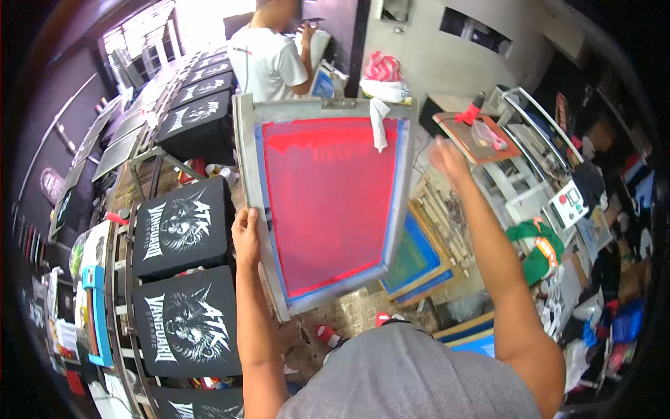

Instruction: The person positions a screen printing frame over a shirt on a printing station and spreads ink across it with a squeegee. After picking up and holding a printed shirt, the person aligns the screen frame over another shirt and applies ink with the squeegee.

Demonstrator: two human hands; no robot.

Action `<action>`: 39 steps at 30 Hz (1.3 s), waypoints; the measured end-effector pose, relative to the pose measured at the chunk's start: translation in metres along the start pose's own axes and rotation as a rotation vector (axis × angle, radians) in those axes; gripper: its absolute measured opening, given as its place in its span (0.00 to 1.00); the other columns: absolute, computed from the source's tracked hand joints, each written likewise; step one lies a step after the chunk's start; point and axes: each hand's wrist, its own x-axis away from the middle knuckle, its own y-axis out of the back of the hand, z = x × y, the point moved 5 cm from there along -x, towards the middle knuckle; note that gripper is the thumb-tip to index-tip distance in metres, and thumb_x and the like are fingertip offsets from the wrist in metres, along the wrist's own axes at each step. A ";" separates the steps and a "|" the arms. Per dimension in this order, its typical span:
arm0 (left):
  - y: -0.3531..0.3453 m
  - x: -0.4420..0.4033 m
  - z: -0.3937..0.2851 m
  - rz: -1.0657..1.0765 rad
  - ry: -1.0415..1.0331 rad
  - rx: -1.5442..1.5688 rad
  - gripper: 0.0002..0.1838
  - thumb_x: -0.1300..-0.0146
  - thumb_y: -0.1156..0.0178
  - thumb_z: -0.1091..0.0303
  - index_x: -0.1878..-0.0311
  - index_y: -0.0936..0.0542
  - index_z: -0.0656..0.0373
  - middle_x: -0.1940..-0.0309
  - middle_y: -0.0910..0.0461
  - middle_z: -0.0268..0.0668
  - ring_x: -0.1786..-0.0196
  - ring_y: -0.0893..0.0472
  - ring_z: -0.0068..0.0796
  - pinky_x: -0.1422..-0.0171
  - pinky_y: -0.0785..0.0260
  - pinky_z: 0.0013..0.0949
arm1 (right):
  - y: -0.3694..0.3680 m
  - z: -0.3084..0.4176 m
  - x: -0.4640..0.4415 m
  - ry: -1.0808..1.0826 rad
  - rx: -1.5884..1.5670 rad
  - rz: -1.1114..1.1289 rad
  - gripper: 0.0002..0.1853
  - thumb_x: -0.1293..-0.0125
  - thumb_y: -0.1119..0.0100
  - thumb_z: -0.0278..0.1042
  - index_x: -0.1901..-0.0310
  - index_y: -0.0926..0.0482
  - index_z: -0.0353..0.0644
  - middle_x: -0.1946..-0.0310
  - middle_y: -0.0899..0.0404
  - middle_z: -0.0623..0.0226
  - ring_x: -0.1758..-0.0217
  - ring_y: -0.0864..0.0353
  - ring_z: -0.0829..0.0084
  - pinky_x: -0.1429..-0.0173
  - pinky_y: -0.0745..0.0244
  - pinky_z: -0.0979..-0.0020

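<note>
The framed screen [331,202], a red-coated panel with a blue border set in a grey frame, stands in front of the person's torso, face toward the head camera and slightly askew. Its long axis runs roughly up and down the view, from the far rail with the metal clip [338,103] to the near rail above the feet. The left hand [246,234] is the nearer of the two: its fingers are closed about the left rail, below mid-height, so that the panel extends to the right of the grip. The left forearm reaches almost straight forward beside this rail.

The right hand [450,160] is raised beyond the opposite rail, apart from it, so that the screen lies to the left of its fingers. The right arm is extended forward and angled inward from the elbow. Motion blur hides the spread of these fingers; no object is discernible in them. A white strip [378,124] hangs over the far rail near its right corner. Black printed shirts [183,227] lie in a row at left.
</note>
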 end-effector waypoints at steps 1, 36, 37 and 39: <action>0.004 0.006 0.006 0.012 0.074 0.084 0.16 0.28 0.42 0.56 0.55 0.20 0.61 0.67 0.23 0.24 0.66 0.30 0.15 0.59 0.37 0.22 | 0.021 -0.052 0.004 -0.047 0.145 0.026 0.21 0.27 0.51 0.59 0.63 0.22 0.48 0.73 0.27 0.76 0.71 0.31 0.82 0.67 0.35 0.76; -0.059 0.048 0.040 -0.064 0.091 -0.032 0.16 0.31 0.40 0.53 0.64 0.22 0.57 0.70 0.31 0.22 0.64 0.35 0.16 0.57 0.44 0.25 | 0.086 0.110 -0.009 0.289 -0.185 0.443 0.12 0.33 0.36 0.32 0.52 0.18 0.35 0.62 0.16 0.72 0.58 0.20 0.81 0.51 0.27 0.77; -0.052 0.046 0.041 -0.043 0.133 -0.020 0.16 0.31 0.40 0.53 0.61 0.20 0.58 0.70 0.31 0.23 0.63 0.34 0.16 0.55 0.43 0.25 | 0.090 0.105 0.002 0.297 -0.239 0.426 0.12 0.34 0.37 0.31 0.51 0.19 0.35 0.62 0.16 0.71 0.56 0.21 0.81 0.49 0.27 0.76; -0.051 0.043 0.038 -0.004 0.090 0.005 0.16 0.30 0.41 0.54 0.61 0.22 0.59 0.70 0.29 0.24 0.65 0.33 0.17 0.58 0.42 0.24 | 0.106 0.093 0.027 0.359 -0.135 0.303 0.11 0.35 0.36 0.30 0.54 0.17 0.35 0.60 0.16 0.71 0.57 0.20 0.79 0.50 0.27 0.74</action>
